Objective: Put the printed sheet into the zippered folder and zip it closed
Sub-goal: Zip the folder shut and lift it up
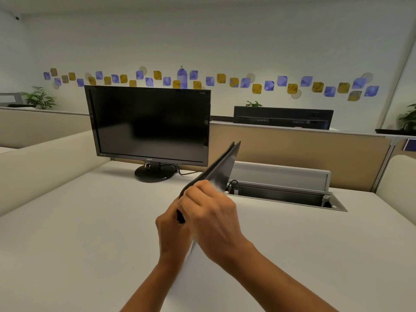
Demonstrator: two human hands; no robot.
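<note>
Black zippered folder (221, 167) is tilting edge-up; left hand (173, 230) and right hand (211, 219) are curling fingers round its near end; white sheet (189, 260) is jutting nearward.

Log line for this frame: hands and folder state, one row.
folder: tilted up, held over desk | left hand: grips its near end | right hand: grips its near edge | zipped: cannot tell

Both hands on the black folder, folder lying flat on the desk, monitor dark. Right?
Not flat: the head view shows the folder tilted up, far end in the air. The left hand and right hand do hold it; the monitor is dark.
</note>
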